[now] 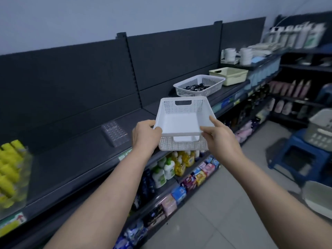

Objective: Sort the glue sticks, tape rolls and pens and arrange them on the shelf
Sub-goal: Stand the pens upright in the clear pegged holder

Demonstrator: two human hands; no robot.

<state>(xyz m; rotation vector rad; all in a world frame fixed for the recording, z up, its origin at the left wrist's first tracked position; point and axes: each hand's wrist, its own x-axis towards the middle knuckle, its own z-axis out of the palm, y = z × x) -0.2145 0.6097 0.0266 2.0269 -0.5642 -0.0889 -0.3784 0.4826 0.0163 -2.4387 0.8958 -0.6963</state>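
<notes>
I hold an empty white perforated basket (181,121) in the air over the front edge of the dark top shelf (75,153). My left hand (145,135) grips its near left corner with the thumb over the rim. My right hand (218,133) grips the near right corner, index finger lying along the right rim. Farther along the shelf stands a white slotted basket (198,85) with dark items inside, too blurred to name. Beyond it sits a cream bin (229,75).
A clear plastic tray (115,133) lies on the shelf left of the basket. Yellow items (10,164) stand at the far left. Bottles and packets fill the lower shelves (179,169). At right a blue stool (303,159) carries a grey basket (321,130).
</notes>
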